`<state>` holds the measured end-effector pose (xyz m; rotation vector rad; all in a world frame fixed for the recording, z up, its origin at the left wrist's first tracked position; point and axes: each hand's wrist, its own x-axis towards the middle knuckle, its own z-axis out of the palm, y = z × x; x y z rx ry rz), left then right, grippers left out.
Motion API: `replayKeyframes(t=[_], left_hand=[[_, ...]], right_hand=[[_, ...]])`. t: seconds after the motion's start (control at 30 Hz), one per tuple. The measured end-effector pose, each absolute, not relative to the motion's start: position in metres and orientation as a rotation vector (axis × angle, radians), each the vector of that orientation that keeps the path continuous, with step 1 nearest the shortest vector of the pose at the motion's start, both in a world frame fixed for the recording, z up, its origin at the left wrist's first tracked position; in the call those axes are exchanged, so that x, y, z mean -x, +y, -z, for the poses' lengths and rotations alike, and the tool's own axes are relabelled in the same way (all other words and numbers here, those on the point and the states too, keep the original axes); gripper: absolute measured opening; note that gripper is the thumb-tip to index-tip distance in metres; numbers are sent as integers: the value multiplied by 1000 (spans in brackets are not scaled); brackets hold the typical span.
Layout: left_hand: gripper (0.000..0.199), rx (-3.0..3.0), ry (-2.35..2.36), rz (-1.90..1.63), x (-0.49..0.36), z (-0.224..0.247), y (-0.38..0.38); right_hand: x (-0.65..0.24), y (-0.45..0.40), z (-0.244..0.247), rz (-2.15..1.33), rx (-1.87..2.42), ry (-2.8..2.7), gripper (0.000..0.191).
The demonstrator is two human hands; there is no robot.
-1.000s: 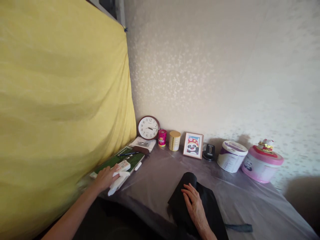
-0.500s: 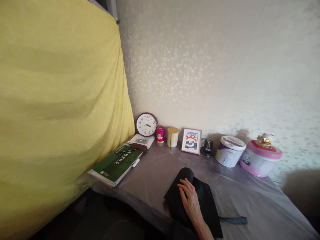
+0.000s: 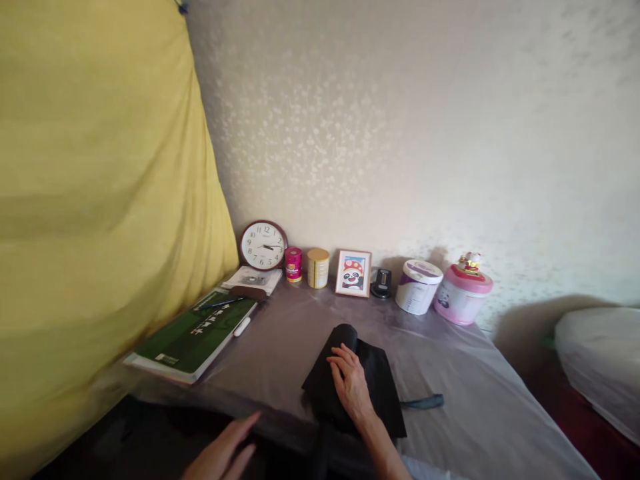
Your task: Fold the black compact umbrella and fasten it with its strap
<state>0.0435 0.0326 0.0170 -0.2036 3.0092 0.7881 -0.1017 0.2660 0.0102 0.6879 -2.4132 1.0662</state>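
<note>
Fabric (image 3: 383,380), black and partly rolled, lies near the middle of the table's (image 3: 270,363) near side. I have my right grip (image 3: 353,385) resting palm-down on it, fingers slightly bent and loosely open rather than closed around it. My left grip (image 3: 220,457) is blurred and partly cut off at the bottom of the view, off the table's near edge; its thumb and fingers stand apart, and I see nothing held between them.

A blue-grey strip (image 3: 424,402) sticks out to the right of the fabric. Off to the left I see a green book (image 3: 195,337) with a pen (image 3: 220,304) on it and a white marker (image 3: 242,327) beside it. Along the far side, a round clock (image 3: 263,245) stands left of a panda picture frame (image 3: 353,273), with a white tub (image 3: 419,288) farther right.
</note>
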Motion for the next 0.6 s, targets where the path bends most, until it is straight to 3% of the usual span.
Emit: replayKeyframes(t=[0.13,0.23,0.4,0.6], left_hand=[[64,-254,2985,-790,7,-42,117],[74,-176,2970,-667,28,-47,160],[73,-44,2981,-625,25,-39,171],[75,70,2906,-658,21,-43,169]], right_hand=[[101,264,-13,-1065,-693,-2455,28],[102,263,-15,-1086,-730,-2460,27],[112,300,-15,-1102,-571,-2404,27],[121,388,10,-716,-120,-2532,25]])
